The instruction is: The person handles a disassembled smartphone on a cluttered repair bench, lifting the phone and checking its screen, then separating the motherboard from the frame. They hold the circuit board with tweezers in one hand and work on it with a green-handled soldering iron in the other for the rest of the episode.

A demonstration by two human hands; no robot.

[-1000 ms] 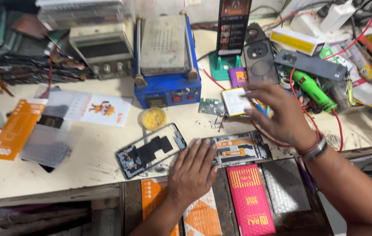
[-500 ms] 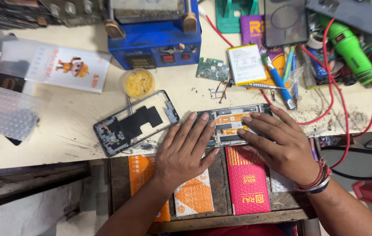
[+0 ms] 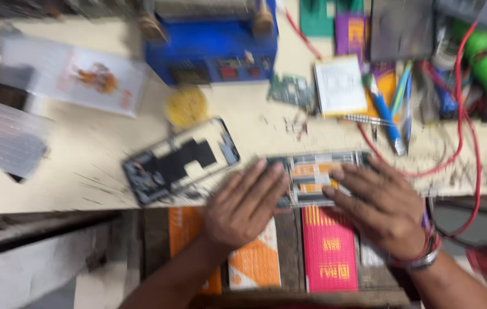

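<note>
- Opened phone, its orange and grey insides facing up, lies at the near edge of the bench, and both my hands rest flat on it with fingers spread, gripping nothing.
- My left hand covers its left end; my right hand covers the right end, fingertips on the exposed parts.
- Pressing on bare internals could, I judge, crack a connector or bend a flex cable.
- So close to the edge, a slip could push it down towards the coloured boxes below.
- The empty phone frame sits just beside my left hand; a nudge could knock it off too.
- The red wire trails near my right wrist and might snag.
- Loose bits scattered near the small circuit board could get swept away.
</note>
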